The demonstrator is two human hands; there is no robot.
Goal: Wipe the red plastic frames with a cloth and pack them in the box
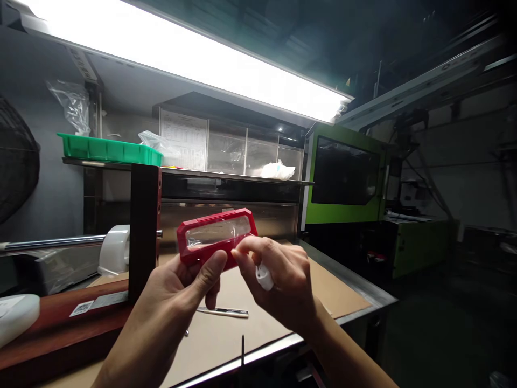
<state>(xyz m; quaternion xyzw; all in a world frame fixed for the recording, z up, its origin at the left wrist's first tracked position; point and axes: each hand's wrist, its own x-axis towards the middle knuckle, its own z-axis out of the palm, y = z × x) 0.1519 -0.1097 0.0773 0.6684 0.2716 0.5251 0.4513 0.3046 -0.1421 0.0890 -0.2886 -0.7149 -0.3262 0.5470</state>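
Red case (218, 236) with its clear window is up in the air, long axis nearly level, right end tipped slightly higher. Left hand (181, 293) fingers grip its lower edge; right hand (283, 285) fingers pinch its lower right corner, a white piece (264, 277) tucked in the palm. Below the fingers, a thin tool (223, 311) lies on the desk (343, 296).

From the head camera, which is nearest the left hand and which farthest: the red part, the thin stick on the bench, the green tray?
1. Red part: held in the left hand.
2. Thin stick: on the bench just below.
3. Green tray: upper left shelf, farthest.
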